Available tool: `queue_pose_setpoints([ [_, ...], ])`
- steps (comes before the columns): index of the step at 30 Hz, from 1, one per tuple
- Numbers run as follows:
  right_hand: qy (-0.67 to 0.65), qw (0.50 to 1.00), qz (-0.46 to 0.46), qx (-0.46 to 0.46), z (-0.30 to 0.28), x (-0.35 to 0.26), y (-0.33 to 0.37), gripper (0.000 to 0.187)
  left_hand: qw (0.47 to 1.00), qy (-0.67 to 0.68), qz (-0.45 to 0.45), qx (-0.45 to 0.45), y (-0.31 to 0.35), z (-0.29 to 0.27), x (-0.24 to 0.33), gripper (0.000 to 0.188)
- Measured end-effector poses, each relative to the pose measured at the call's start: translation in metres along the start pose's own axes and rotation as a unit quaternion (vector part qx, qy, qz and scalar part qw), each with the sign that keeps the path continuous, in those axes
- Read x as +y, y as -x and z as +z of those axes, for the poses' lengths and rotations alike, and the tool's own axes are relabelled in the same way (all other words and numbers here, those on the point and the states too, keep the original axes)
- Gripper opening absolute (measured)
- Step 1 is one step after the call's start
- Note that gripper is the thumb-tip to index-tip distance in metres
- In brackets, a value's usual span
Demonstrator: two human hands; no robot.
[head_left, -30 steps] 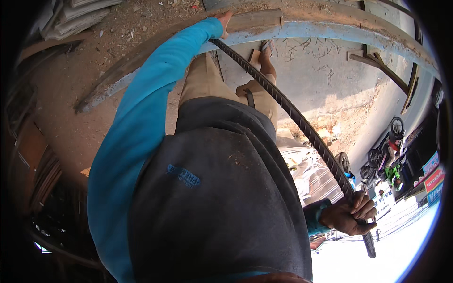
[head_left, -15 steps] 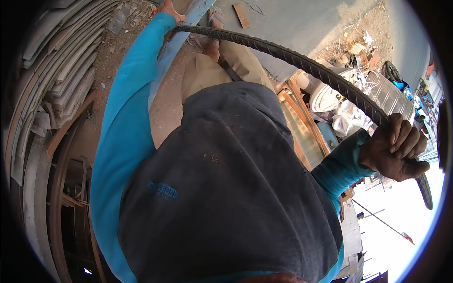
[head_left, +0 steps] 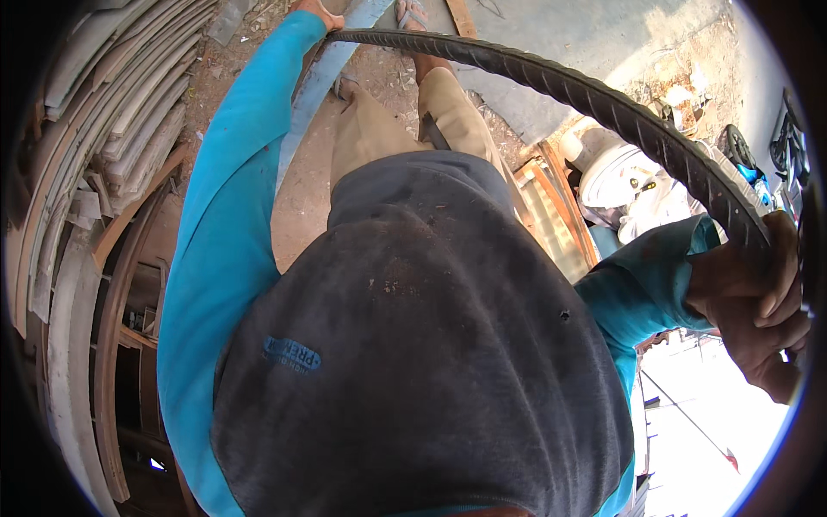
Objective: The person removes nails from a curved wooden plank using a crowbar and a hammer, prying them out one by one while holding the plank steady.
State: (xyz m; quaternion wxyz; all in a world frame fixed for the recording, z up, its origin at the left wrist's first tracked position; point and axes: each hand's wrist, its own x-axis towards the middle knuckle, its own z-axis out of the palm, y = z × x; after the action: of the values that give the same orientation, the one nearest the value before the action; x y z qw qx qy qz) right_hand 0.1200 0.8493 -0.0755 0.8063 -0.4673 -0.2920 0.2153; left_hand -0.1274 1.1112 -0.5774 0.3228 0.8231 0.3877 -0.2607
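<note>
A long, dark ribbed steel bar (head_left: pixel 551 76) runs in front of me from upper left to far right, looking curved in the head view. My right hand (head_left: pixel 767 302) is closed around its near end at the right rim, with part of the hand in shadow. My left hand (head_left: pixel 320 12) is at the top edge, partly cut off, next to the bar's far end. Its fingers are mostly out of view, so what they hold cannot be made out. A pale blue-grey plank or beam (head_left: pixel 323 90) slants down just beside that hand.
Stacked boards (head_left: pixel 129 112) line the left side. At right stand wooden frames (head_left: pixel 556 207), a white basin-like object (head_left: pixel 603 177) and plastic bags. Farther right are wheels and blue parts (head_left: pixel 749 168). My sandalled feet (head_left: pixel 411 15) stand on dirt beside a concrete slab (head_left: pixel 551 43).
My right hand has moved outward to the right and slightly down, nearer the view's edge, still gripping the steel bar. The bar's right part sits lower. My feet and legs appear shifted upward.
</note>
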Motion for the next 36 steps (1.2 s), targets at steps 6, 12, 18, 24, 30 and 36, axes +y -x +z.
queue_pose_setpoints([
  [6,0.087,0.974,0.045,0.203,-0.015,-0.049,0.105,0.038,0.999,-0.009,0.033,0.005,0.002,0.002,-0.001,0.108],
  [12,0.135,0.788,0.02,0.601,-0.016,-0.055,0.225,0.033,0.997,-0.027,0.071,0.012,-0.002,-0.005,0.003,0.109],
  [18,0.139,0.87,-0.05,0.471,0.049,-0.067,0.275,0.034,0.995,-0.041,0.091,0.005,-0.006,-0.001,0.002,0.11],
  [24,0.165,0.911,-0.037,0.375,0.086,-0.086,0.261,0.037,0.993,-0.06,0.104,0.008,-0.009,-0.008,0.005,0.111],
  [30,0.185,0.944,0.008,0.272,0.147,-0.085,0.226,0.041,0.99,-0.067,0.12,0.003,-0.015,0.002,-0.003,0.112],
  [36,0.131,0.956,0.051,0.257,0.178,-0.071,0.228,0.033,0.992,-0.053,0.119,-0.007,-0.008,0.009,-0.005,0.113],
])
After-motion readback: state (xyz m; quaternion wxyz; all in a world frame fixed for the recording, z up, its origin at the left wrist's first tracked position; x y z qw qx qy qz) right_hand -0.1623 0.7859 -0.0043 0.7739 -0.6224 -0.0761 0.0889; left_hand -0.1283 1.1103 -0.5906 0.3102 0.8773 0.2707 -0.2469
